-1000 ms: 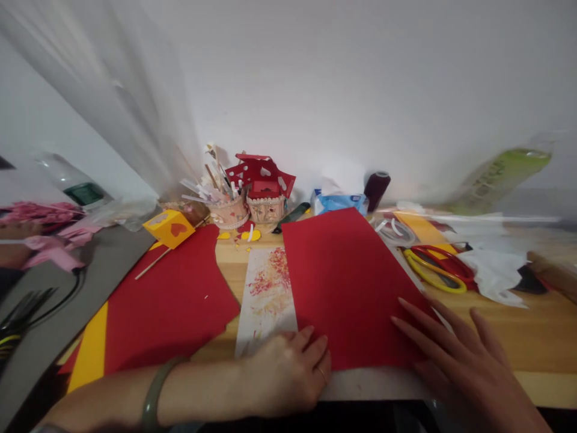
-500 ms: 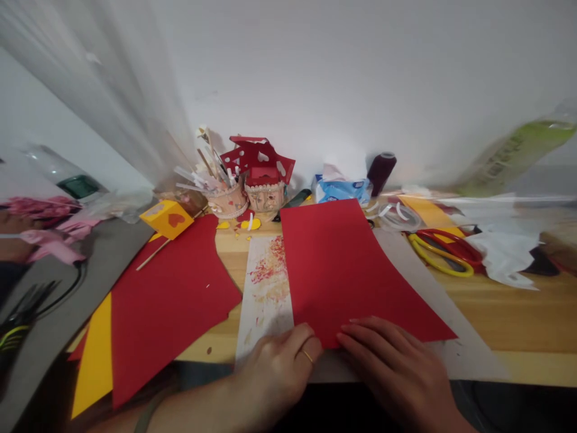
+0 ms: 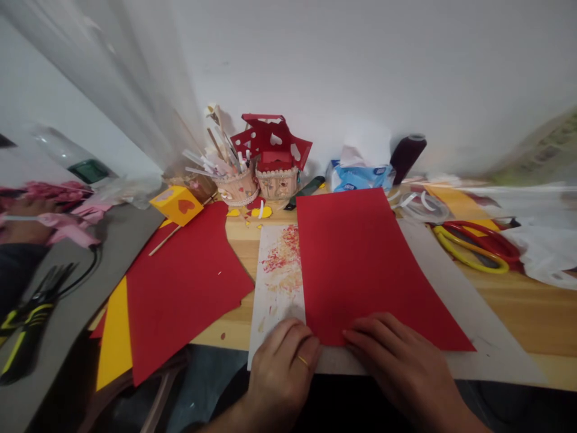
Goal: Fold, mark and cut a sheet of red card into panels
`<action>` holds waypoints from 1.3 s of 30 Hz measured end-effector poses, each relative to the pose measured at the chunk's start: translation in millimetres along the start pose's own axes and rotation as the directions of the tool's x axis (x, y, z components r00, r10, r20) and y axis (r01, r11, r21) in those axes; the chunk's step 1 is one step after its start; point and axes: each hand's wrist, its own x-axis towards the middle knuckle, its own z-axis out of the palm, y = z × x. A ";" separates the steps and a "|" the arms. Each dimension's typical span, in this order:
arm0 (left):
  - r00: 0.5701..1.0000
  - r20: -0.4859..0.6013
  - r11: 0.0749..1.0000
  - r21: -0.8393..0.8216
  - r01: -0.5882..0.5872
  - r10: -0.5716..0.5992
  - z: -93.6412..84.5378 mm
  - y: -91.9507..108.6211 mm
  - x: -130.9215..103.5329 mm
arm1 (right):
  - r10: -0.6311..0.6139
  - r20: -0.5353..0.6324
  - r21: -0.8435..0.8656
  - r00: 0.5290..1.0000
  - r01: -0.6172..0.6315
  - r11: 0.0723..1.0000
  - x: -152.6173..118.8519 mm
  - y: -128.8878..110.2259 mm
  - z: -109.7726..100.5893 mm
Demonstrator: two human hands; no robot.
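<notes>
Both hands press flat, nothing grasped: left hand [image 3: 282,367] and right hand [image 3: 401,364] pin the near edge of the red sheet [image 3: 360,264], lying on stained white paper [image 3: 277,276] on the wooden table [image 3: 518,307]. Beyond: scissors [image 3: 473,246] right, craft cups [image 3: 256,180] against the white wall [image 3: 360,72].

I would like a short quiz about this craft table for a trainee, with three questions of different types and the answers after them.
1. True or false: both hands rest at the near edge of the red sheet.
2. Which hand wears a ring: left hand or right hand?
3. What lies right of the red sheet? A) scissors B) a stapler C) a ruler

Key: 1 true; 2 left hand; 3 A.
</notes>
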 end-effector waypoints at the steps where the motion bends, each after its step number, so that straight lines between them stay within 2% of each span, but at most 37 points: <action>1: 1.000 -0.005 1.000 0.003 -0.009 0.009 0.8 0.1 -0.6 | -0.009 0.013 0.002 1.000 0.009 1.000 2.7 -1.6 0.7; 4: 0.999 -0.042 1.000 0.016 -0.021 0.021 2.0 0.6 -0.6 | -0.032 0.016 0.004 0.999 0.031 0.999 9.8 -8.2 5.6; 9: 0.997 -0.016 0.997 -0.015 0.072 -0.072 -1.8 -0.2 -1.3 | 0.013 0.004 0.053 1.000 -0.013 0.999 13.8 -16.3 14.5; 16: 0.977 -0.059 0.979 -0.011 0.202 -0.203 -5.0 -1.5 -7.4 | 0.082 0.018 0.067 0.996 -0.083 0.994 18.2 -20.8 13.4; 24: 0.956 -0.085 0.958 -0.071 0.277 -0.282 -7.2 -1.0 -4.9 | 0.091 0.029 0.076 0.995 -0.093 0.993 19.0 -28.2 16.7; 30: 0.942 -0.045 0.939 -0.109 0.326 -0.332 -8.1 -1.2 -6.5 | 0.116 0.035 0.128 0.993 -0.119 0.985 22.7 -28.9 15.2; 39: 0.944 0.007 0.934 -0.143 0.326 -0.329 -9.9 -4.4 -8.8 | 0.137 0.043 0.154 0.990 -0.142 0.978 23.7 -29.6 18.0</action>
